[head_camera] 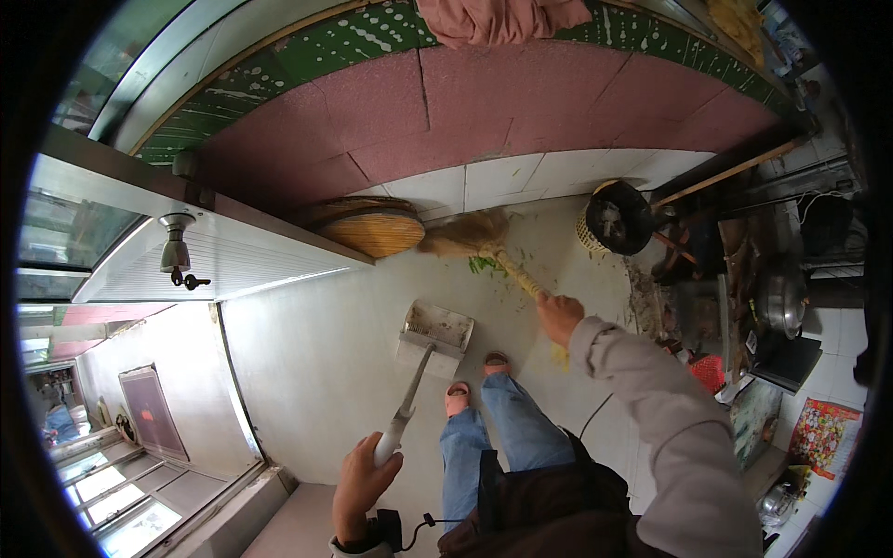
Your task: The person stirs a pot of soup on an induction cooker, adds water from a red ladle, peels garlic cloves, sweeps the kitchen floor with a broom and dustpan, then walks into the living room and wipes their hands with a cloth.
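My left hand [364, 481] is closed around the handle of a long-handled dustpan [438, 326], whose pan rests on the pale floor in front of my feet. My right hand [560, 317] grips the wrapped handle of a straw broom [466, 234]. The broom's bristles lie on the floor near the tiled wall base, beside a round slatted wooden board [373, 230]. Green leafy scraps [483, 264] are scattered on the floor under and beside the broom head. Contents of the dustpan are hard to make out.
A door with keys in its knob [176, 244] stands at left. A black-lined wicker bin [619, 217] is by the wall at right. Farther right are a metal pot [783, 307] and a red basket [707, 373]. Pink cloth [502, 17] hangs over the green-edged wall top.
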`<state>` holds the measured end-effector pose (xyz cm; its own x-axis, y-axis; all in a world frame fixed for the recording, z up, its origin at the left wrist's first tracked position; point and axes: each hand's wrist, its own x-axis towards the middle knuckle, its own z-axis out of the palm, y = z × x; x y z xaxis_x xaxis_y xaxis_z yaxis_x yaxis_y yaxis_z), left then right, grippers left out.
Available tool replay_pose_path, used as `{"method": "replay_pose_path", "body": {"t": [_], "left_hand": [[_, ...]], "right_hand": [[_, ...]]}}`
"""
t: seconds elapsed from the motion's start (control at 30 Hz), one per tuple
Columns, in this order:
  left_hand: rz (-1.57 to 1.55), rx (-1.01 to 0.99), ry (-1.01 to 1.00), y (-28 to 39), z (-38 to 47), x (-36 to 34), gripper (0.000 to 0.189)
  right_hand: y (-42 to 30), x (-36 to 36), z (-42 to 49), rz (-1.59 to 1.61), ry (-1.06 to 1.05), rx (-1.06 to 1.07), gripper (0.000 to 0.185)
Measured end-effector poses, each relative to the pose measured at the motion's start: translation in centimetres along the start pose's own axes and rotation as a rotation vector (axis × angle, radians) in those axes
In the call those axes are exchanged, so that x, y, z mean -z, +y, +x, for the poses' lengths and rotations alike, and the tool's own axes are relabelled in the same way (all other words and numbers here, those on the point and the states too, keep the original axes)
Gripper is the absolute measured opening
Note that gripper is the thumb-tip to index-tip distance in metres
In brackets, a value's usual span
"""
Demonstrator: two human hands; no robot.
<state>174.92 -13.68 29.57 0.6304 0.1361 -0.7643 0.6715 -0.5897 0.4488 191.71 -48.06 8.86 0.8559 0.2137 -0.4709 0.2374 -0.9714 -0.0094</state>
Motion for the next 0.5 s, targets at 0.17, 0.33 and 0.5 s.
{"method": "replay_pose_path", "body": {"t": [0.17,0.33,0.5], "left_hand": [[0.013,-0.123,0.050,-0.7,0.2,0.0,0.022],[-0.007,-0.080,0.029,-0.7,0.3,-0.2,0.020],[0.020,-0.047,0.060,0.8,0.1,-0.2,0.023]], "right_hand": [[8.0,8.9,-1.9,0.174,-0.077,0.043,0.024],[12.8,9.5,-6.7,0.339,-0.044,-0.153,0.033],[8.3,0.2,-4.4,0.274,-0.149,-0.305,0.057]]}}
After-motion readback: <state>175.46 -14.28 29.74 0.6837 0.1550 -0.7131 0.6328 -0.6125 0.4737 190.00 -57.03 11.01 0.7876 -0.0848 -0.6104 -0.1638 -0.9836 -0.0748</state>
